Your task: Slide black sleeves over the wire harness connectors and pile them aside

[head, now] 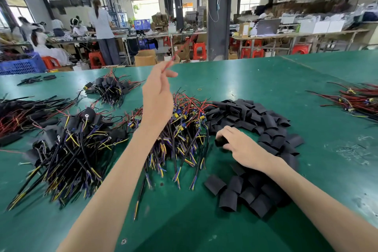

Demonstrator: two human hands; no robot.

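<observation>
Green matting covers the worktop (255, 75), and it's busy out here. Left hand (156, 98) is up in the air above the middle of the worktop, thumb and fingertips pinching a thin red wire (171, 61) that runs up and away from it, blurred along its length. What hangs at the wire's other end I cannot tell.

Down on the right, the right hand (239, 145) sits low at the left edge of the heap of sleeves (266, 120), knuckles up, fingers curled round one black sleeve (220, 141). That heap sprawls in a broad arc, from behind the hand round to a loose cluster near the front edge, short flat black tubes lying every which way.

Just left of it, touching it, lies the pile of bare harnesses (184, 129): red leads at the back, yellow and blue connectors (178, 115) in the middle, black cables with striped ends fanned toward the front. The left forearm (114, 170) crosses above that pile.

Further left sits the pile of sleeved harnesses (77, 135), black covers over the connector ends, ring terminals (87, 116) poking out, cable tails pointing front-left. Behind it, well apart, there's a smaller heap (111, 88) of the same. Over at the far right edge lies a bundle of red leads (356, 100). Beyond the worktop, people (102, 22) work among red stools (199, 50), with a blue crate (20, 65) off to the left.
</observation>
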